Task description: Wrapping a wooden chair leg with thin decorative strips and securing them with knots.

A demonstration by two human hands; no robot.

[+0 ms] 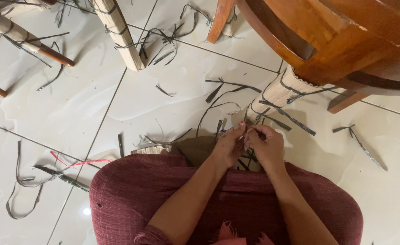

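My left hand [229,145] and my right hand [265,147] meet just above my lap, fingertips pinched together on a thin dark strip [246,136]. The strip runs up toward a pale bundle of reeds [277,93] that lies tilted on the floor, tied round with dark strips. The bundle's near end sits right beyond my fingers. My knees are covered by dark red cloth [132,190].
A wooden chair [340,36] stands at the upper right. More tied reed bundles [118,34] lie at the upper left. Dark strip offcuts [363,145] litter the white tiles. A red strip [80,162] and a dark blade-like tool [61,177] lie at left.
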